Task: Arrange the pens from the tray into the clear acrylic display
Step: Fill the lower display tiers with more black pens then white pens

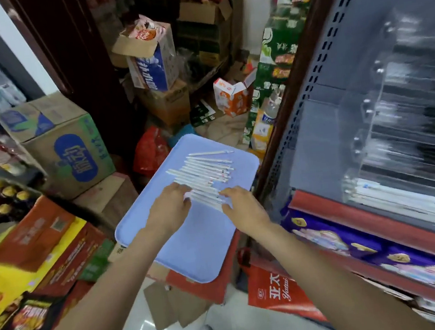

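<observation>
A pale blue tray rests on boxes in the middle of the view. Several white pens lie side by side on its far half. My left hand reaches over the near end of the row, fingers bent onto the pens. My right hand touches the right ends of the nearest pens, fingers spread and slightly curled. Whether either hand holds a pen is hidden. The clear acrylic display stands on the shelf at right, with several white pens lying in its lowest tier.
A grey metal shelf unit with a red edge stands at right. Cardboard boxes and packaged goods crowd the left and back. A red bag lies on the floor below the tray.
</observation>
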Demonstrator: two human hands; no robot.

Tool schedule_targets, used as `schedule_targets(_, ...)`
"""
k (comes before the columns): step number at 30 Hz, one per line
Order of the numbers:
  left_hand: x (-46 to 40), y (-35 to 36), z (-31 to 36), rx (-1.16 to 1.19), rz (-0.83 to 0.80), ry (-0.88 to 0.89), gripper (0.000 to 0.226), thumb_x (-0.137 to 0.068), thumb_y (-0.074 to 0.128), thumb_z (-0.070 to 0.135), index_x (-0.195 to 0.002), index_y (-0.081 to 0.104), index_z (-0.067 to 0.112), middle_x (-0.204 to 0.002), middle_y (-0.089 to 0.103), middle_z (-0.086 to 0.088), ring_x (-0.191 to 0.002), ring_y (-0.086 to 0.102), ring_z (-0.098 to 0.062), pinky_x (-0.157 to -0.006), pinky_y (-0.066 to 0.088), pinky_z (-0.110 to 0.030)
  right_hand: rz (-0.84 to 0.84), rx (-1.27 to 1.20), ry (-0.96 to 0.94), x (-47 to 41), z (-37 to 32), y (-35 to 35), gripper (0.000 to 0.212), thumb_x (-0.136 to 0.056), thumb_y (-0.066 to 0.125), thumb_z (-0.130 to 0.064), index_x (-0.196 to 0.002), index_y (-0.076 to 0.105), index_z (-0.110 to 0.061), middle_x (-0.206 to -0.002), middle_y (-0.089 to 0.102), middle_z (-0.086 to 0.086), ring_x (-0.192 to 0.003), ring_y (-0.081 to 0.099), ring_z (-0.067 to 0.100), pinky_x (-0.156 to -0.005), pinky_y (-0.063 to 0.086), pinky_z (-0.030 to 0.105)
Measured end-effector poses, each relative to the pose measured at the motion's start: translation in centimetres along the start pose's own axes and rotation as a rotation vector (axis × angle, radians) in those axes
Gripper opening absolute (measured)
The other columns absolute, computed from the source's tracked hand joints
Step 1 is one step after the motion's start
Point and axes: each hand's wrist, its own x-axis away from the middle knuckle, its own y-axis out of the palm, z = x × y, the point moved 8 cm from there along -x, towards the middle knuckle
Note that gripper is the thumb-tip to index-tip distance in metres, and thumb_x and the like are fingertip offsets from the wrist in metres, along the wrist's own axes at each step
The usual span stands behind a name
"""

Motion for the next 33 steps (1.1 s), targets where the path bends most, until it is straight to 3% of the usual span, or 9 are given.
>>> schedule_targets(5,-1.8,4.4,-2.3,-0.347,-0.27,0.192,0.051,-0.095,0.036,0.01,-0.145,0.031,0.021,-0.155,0.023,0.001,-0.136,0.032,-0.021,-0.095,0.036,-0.031,-0.053,0.114,0.144,-2.5,1.8,4.1,0.034,-0.095,0.049,-0.016,-0.128,0.05,-0.011,-0.124,0.046,0.013,-0.119,0.044,0.029,-0.094,0.045,0.038)
schedule_targets(8,-2.3,5.3,-2.7,-0.335,-0.246,0.273,0.052,-0.091,0.039,0.005,-0.141,0.038,0.018,-0.151,0.032,-0.003,-0.128,0.04,-0.026,-0.09,0.037,-0.033,-0.039,0.158,0.173,-3.3,2.0,4.8,0.029,-0.095,0.051,-0.017,-0.123,0.049,-0.009,-0.121,0.046,0.013,-0.117,0.046,0.03,-0.089,0.046,0.038)
schedule_targets(12,-2.9,5.2,-3.0,-0.267,-0.165,0.323,0.034,-0.084,0.05,-0.002,-0.116,0.06,0.006,-0.116,0.055,-0.018,-0.103,0.054,-0.037,-0.076,0.038,-0.04,-0.132,0.154,0.216,-4.1,2.1,5.6,0.021,-0.093,0.055,-0.019,-0.107,0.052,-0.004,-0.114,0.053,0.016,-0.105,0.053,0.034,-0.078,0.043,0.038)
schedule_targets(14,-3.2,5.1,-3.5,-0.266,-0.168,0.293,0.03,-0.087,0.051,0.003,-0.115,0.058,0.009,-0.115,0.052,-0.014,-0.106,0.05,-0.033,-0.077,0.035,-0.039,-0.191,0.144,0.226,-4.6,2.1,5.9,0.018,-0.093,0.057,-0.02,-0.099,0.055,-0.003,-0.11,0.058,0.019,-0.1,0.055,0.034,-0.075,0.042,0.037)
schedule_targets(18,-3.6,4.8,-4.1,-0.338,-0.182,0.25,0.024,-0.09,0.051,0.015,-0.114,0.053,0.016,-0.115,0.049,-0.007,-0.111,0.043,-0.027,-0.08,0.03,-0.033,-0.216,0.203,0.171,-4.5,1.4,6.3,0.024,-0.092,0.056,-0.02,-0.109,0.054,-0.002,-0.115,0.053,0.018,-0.105,0.053,0.033,-0.082,0.043,0.038)
schedule_targets(21,-3.9,4.4,-4.6,-0.362,-0.158,0.221,0.021,-0.091,0.052,0.021,-0.112,0.056,0.018,-0.112,0.052,-0.004,-0.109,0.04,-0.026,-0.077,0.022,-0.031,-0.23,0.233,0.13,-4.2,0.9,7.0,0.012,-0.091,0.058,-0.017,-0.099,0.054,-0.009,-0.111,0.056,0.017,-0.102,0.055,0.033,-0.075,0.042,0.037)
schedule_targets(25,-3.6,4.0,-5.1,-0.297,-0.185,0.229,0.017,-0.092,0.055,0.028,-0.106,0.063,0.021,-0.102,0.057,-0.002,-0.104,0.045,-0.024,-0.079,0.021,-0.029,-0.181,0.125,0.148,-3.7,1.2,6.5,0.01,-0.089,0.06,-0.014,-0.088,0.056,-0.005,-0.087,0.057,0.01,-0.085,0.059,0.032,-0.062,0.04,0.032)
schedule_targets(31,-2.9,1.3,-4.5,-0.019,-0.178,0.172,0.016,-0.091,0.059,0.023,-0.101,0.067,0.013,-0.086,0.043,-0.002,-0.08,0.042,-0.018,-0.065,0.023,-0.023,-0.064,-0.199,0.122,-2.0,0.2,3.6,0.037,-0.096,0.051,-0.03,-0.11,0.057,0.004,-0.099,0.059,0.028,-0.079,0.059,0.037,-0.07,0.049,0.044)
schedule_targets(33,-2.5,-0.1,-3.6,0.105,-0.129,0.158,0.015,-0.088,0.063,0.019,-0.097,0.068,0.008,-0.083,0.046,-0.002,-0.078,0.042,-0.016,-0.066,0.027,-0.022,0.007,-0.345,0.12,-1.2,-0.1,2.0,0.035,-0.096,0.051,-0.028,-0.116,0.06,0.0,-0.104,0.061,0.024,-0.078,0.061,0.028,-0.072,0.055,0.037)
